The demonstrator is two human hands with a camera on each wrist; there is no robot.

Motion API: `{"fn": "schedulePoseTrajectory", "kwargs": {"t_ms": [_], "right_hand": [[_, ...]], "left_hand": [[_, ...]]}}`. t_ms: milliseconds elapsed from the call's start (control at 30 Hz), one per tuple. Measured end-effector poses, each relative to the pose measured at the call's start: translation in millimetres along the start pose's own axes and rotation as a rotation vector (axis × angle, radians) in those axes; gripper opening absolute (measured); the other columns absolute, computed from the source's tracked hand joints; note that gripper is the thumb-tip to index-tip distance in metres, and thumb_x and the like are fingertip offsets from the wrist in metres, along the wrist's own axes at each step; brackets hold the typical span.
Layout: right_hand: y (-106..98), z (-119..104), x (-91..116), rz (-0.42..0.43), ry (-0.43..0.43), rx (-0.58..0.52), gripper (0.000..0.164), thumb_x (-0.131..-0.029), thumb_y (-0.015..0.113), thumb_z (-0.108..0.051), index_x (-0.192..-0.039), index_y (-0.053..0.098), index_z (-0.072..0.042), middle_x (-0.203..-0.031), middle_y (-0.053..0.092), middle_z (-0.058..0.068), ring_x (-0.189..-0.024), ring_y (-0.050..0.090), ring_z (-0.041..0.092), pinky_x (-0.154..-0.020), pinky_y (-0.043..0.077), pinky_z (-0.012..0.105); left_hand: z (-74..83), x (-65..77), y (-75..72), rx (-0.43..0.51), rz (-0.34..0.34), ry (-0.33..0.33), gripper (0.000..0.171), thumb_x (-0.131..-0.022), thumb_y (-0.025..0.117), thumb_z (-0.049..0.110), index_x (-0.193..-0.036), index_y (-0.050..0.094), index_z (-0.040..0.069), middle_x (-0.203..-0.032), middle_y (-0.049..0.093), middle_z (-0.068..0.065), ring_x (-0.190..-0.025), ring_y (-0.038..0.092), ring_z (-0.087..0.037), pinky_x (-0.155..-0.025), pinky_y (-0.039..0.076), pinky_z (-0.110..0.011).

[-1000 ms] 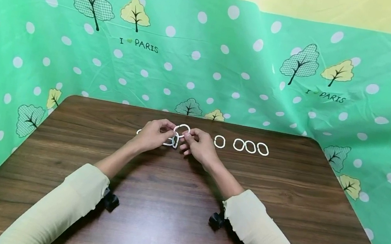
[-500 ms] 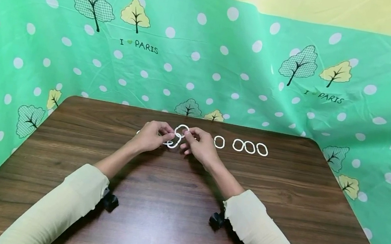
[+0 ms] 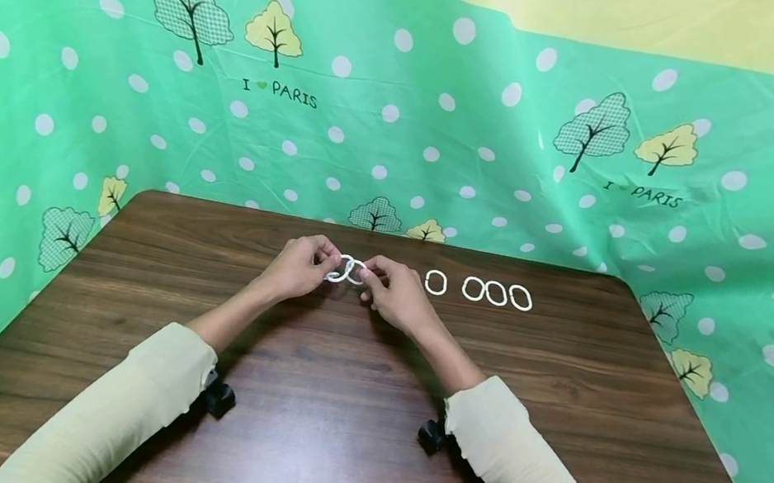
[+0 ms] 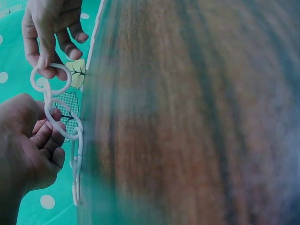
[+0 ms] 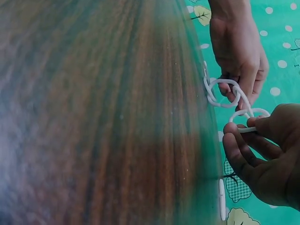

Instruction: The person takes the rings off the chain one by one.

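My left hand (image 3: 300, 269) pinches a white plastic chain link (image 4: 48, 111) between thumb and fingers. Through that link passes the end link (image 4: 70, 80), which my right hand (image 3: 394, 294) pinches at its outer side. In the head view the two joined links lie side by side between my fingertips, the end link (image 3: 355, 281) on the right. More joined links (image 4: 77, 159) trail from the left-held one along the table in the left wrist view; my left hand mostly hides them in the head view.
To the right on the dark wooden table (image 3: 367, 372) lie a single loose link (image 3: 427, 282) and a row of several more, one being the outermost link (image 3: 530, 300). A green dotted curtain (image 3: 400, 152) stands behind the table's far edge.
The end link has come down from standing above the left-held link to lie beside it on the right. My right hand has dipped slightly, and both hands keep their pinch.
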State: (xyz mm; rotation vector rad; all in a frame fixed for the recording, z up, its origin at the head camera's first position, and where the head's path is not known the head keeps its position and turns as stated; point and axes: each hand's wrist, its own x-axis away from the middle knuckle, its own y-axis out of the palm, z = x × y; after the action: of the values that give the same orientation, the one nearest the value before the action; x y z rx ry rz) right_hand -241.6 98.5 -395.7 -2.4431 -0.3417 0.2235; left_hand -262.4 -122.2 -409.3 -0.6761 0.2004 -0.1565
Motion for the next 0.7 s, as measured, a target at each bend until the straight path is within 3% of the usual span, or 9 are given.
{"fn": "schedulePoseTrajectory", "kwargs": {"t_ms": [500, 700], "right_hand": [[1.4, -0.8, 3.3, -0.009, -0.010, -0.035, 0.016, -0.113, 0.070, -0.022, -0.116, 0.079, -0.009, -0.089, 0.081, 0.010, -0.076, 0.075, 0.014, -0.066, 0.063, 0.027], [-1.2, -0.5, 4.8, -0.035, 0.012, -0.018, 0.015, -0.114, 0.069, -0.020, -0.116, 0.078, -0.008, -0.092, 0.082, 0.012, -0.076, 0.077, 0.017, -0.066, 0.064, 0.028]], "left_hand": [[1.2, -2.7, 0.6, -0.023, 0.024, -0.031, 0.018, -0.113, 0.068, 0.018, -0.116, 0.078, 0.004, -0.103, 0.081, -0.011, -0.095, 0.071, -0.023, -0.090, 0.053, -0.037], [-1.9, -3.4, -2.2, -0.026, 0.010, -0.028, 0.019, -0.113, 0.066, 0.018, -0.114, 0.079, 0.005, -0.098, 0.080, -0.009, -0.088, 0.069, -0.022, -0.085, 0.054, -0.037]]}}
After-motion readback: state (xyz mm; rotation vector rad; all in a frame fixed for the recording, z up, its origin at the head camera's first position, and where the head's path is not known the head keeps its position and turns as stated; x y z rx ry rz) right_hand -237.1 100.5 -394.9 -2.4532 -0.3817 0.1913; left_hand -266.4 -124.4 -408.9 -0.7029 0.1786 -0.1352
